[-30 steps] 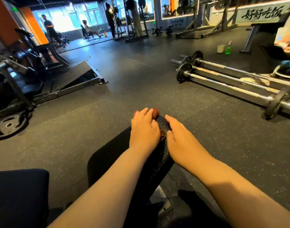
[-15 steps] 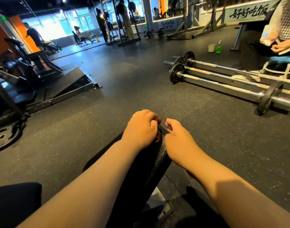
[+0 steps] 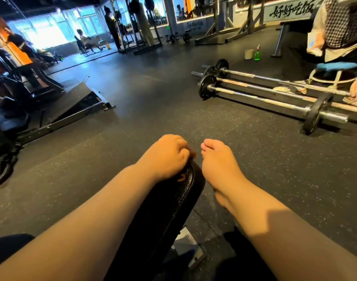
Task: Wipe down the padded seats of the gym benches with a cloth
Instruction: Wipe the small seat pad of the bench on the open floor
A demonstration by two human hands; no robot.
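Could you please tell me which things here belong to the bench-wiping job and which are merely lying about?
Job:
bench pad
brown cloth, mostly hidden under the left hand
right hand, beside the pad's end

Lying about:
barbells
green spray bottle
blue stool

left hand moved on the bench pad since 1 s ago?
Yes. The left hand has slid toward the far tip of the bench pad, and its fingers, flat earlier, now curl over the brown cloth.
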